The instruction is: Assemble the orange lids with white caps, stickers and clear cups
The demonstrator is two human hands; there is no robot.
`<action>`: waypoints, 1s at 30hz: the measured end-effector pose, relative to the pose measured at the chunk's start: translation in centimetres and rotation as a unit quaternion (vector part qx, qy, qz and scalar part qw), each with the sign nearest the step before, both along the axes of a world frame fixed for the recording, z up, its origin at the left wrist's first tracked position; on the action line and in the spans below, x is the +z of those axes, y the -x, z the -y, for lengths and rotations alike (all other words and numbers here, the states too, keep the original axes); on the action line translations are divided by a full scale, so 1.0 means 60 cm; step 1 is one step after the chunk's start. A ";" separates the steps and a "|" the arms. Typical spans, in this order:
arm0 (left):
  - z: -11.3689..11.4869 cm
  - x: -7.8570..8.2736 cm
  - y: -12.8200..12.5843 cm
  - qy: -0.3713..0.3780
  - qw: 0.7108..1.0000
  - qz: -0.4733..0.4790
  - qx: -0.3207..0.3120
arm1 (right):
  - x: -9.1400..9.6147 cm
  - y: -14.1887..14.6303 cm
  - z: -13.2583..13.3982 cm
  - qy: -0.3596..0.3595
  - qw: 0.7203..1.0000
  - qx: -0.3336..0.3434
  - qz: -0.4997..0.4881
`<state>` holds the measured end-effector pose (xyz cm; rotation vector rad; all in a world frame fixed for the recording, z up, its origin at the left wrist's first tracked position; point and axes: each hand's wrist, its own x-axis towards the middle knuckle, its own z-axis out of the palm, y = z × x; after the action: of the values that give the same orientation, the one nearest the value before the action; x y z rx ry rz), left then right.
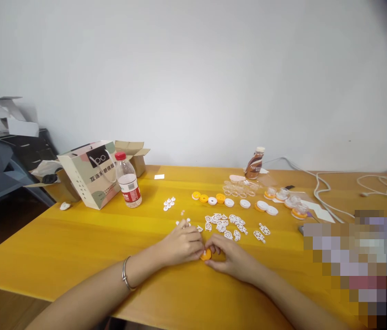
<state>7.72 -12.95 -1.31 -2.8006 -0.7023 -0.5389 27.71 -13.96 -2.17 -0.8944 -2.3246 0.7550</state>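
Note:
Low over the table, an orange round plastic piece [206,256] with a small white bit on it sits between my two hands. My left hand [183,243] is closed, its fingertips at the left edge of the piece. Thumb and fingers of my right hand [229,257] curl round its right side. Just beyond lie many white perforated plastic parts [221,224], with a few small white bits [188,221] near my left knuckles. Farther back runs a row of orange and white discs [213,200], with clear plastic rings [239,189] behind.
A water bottle [129,183], a paper bag [92,176] and a cardboard box [134,156] stand at left. Small white knobs [169,203] lie mid-table. At right are clear-topped orange assemblies [299,211], a brown drink bottle [255,164] and white cables [322,183]. A blurred area [361,256] covers the right edge.

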 end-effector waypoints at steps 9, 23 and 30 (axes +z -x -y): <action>0.006 -0.005 -0.004 -0.077 0.997 -0.014 -0.017 | -0.001 0.002 -0.001 0.015 1.000 -0.003 -0.002; 0.013 0.005 -0.002 -0.143 0.985 -0.079 -0.050 | -0.003 0.003 -0.003 0.064 0.997 0.003 -0.032; 0.010 0.001 -0.003 -0.071 0.995 -0.054 -0.049 | -0.004 0.002 -0.004 0.064 0.998 0.000 -0.018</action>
<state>7.88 -13.57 -1.25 -2.7175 -0.4858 -0.4320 27.60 -13.70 -2.40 -0.9275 -2.2661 0.9206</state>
